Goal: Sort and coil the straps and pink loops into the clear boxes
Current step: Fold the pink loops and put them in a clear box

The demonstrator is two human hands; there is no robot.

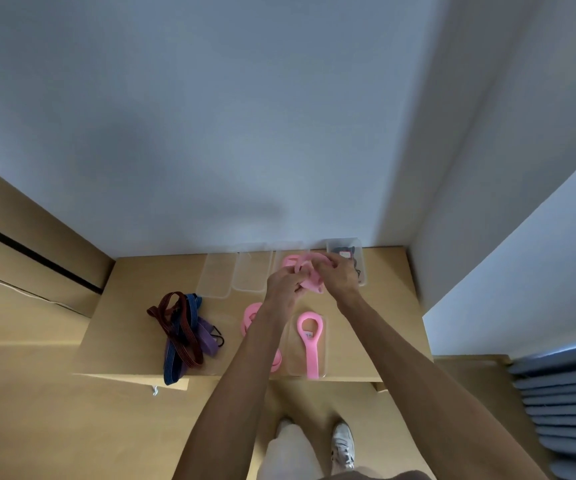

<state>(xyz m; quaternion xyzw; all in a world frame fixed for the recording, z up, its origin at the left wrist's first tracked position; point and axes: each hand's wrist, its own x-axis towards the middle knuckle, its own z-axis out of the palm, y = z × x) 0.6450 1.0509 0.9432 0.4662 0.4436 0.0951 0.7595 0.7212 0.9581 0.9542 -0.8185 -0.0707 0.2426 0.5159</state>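
Above tan wooden tabletop (134,306), left hand (284,287) and right hand (340,277) both pinch a soft pink rubber loop (309,271).

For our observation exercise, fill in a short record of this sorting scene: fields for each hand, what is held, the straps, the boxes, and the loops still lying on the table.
left hand: grips the pink loop
right hand: grips the same loop
straps: tangled pile, table's left side
clear boxes: row along the wall
rightmost box: holds dark items
flat loop: near edge, in a clear tray
another loop: partly hidden under the left forearm
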